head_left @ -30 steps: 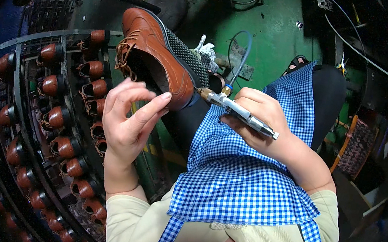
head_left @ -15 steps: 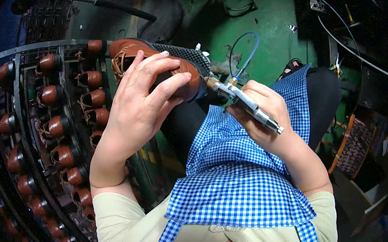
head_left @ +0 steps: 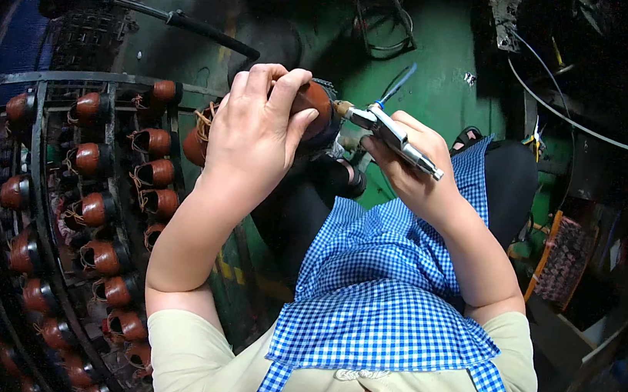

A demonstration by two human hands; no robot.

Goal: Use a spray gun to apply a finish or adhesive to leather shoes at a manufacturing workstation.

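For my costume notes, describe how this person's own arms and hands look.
Short, plain sleeves of pale cream cloth cover the upper arms; the forearms are uncovered. The left hand and right hand are bare and ungloved.

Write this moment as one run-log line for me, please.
left hand: grasping brown shoe | right hand: holding silver nozzle tool, tip near shoe | person's left: shoe rack
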